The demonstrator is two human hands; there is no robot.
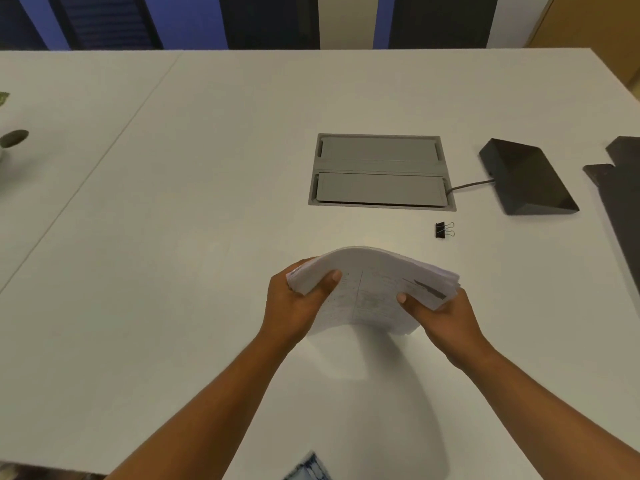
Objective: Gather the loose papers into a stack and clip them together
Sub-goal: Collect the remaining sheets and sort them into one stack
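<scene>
left grip [294, 303]: fingers curled round stack's left edge, thumb on top.
right grip [440, 317]: holds right edge, thumb on top.
paper stack [374, 282]: betw. both grips, bowed up, lifted off counter [173, 237], shadow under it.
binder clip [444, 230]: on counter, beyond stack to the right, apart, untouched.
cable hatch [381, 171]: flaps down, behind clip.

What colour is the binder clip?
Black body with silver wire handles; the binder clip shows in the head view.

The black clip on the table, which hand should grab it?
Probably the right hand: the black metal binder clip lies beyond the right end of the white paper stack, farther from the left hand.
</scene>
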